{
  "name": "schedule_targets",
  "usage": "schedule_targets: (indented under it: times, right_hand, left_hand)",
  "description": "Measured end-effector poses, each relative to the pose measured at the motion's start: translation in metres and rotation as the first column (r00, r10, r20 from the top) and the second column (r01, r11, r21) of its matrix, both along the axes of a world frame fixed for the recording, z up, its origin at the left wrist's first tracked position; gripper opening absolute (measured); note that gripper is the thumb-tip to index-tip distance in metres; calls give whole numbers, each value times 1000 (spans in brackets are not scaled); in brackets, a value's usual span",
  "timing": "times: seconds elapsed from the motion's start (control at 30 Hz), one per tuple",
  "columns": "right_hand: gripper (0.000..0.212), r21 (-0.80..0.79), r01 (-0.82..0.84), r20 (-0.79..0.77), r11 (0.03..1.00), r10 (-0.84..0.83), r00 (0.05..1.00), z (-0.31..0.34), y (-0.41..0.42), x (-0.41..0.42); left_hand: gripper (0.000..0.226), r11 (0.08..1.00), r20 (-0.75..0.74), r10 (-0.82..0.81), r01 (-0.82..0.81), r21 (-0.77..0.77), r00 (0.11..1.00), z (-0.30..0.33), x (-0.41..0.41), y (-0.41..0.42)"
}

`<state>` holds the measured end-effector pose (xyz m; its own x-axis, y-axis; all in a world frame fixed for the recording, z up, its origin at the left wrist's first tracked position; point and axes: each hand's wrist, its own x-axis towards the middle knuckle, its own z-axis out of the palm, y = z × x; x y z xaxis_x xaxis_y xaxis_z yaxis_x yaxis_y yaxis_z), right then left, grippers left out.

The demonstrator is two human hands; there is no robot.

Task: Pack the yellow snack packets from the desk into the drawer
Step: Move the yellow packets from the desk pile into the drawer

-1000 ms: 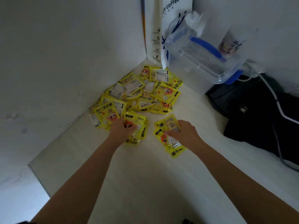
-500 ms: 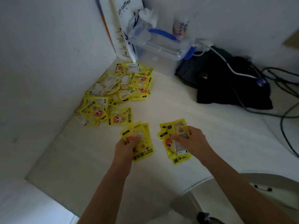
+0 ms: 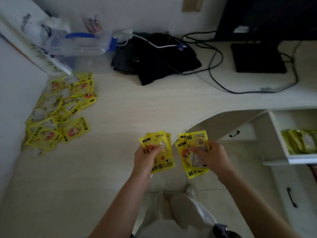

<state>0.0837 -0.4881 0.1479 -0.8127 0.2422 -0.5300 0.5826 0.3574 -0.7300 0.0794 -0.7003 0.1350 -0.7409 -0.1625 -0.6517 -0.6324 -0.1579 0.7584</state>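
Your left hand (image 3: 147, 157) is clamped on a small stack of yellow packets (image 3: 160, 152), fingers (image 3: 157, 149) wrapped over the front, thumb side hidden. Your right hand (image 3: 210, 158) grips a second bunch (image 3: 189, 152), fingers together across the face of it, the packets fanned a little and tilted. Both bunches hang side by side at the counter's curved front edge, just apart, not touching each other.

Over at the left, the pile (image 3: 60, 109) sits on the counter (image 3: 137, 109), spread loosely along the wall into the corner, packets overlapping, some face up, some showing pale backs. One packet (image 3: 76, 129) lies at the near side of that heap, a bit out from the rest.

On your right the drawer (image 3: 281, 148) stands pulled out below the counter, and there are yellow packets in it (image 3: 300, 141), blurred, so the count is not readable.

Behind, a clear box (image 3: 82, 43) with a blue handle stands by the corner, dark cloth (image 3: 154, 66) beside it with cables (image 3: 216, 66) running across, and a black monitor base (image 3: 259, 57) at the far right.
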Motion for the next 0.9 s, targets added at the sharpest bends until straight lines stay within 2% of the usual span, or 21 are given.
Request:
schedule_targets:
  times: [0.1,0.27,0.5,0.6,0.77,0.9]
  right_hand:
    - [18,-29,121,-6,992,-121,993,3,47,28]
    - [13,-69,289,-22,955,-291,956,1,137,77]
    - [11,-80,380,-36,922,-383,923,-1,270,133]
    - [13,-66,390,-42,919,-393,919,-3,318,148]
    - [23,-79,448,-21,890,-451,892,-11,377,156]
    - [19,-84,472,-39,878,-476,879,-16,414,143]
  left_hand:
    - [27,991,-1,-134,134,-17,991,-2,6,48]
    - [22,957,-12,-290,290,-15,957,-3,19,143]
    - [31,950,5,-309,308,42,951,-15,40,275]
    - [20,956,10,-288,287,69,958,-17,50,323]
    - [25,935,42,-349,344,90,936,-17,58,386]
    - [22,917,58,-390,383,109,919,-21,48,428]
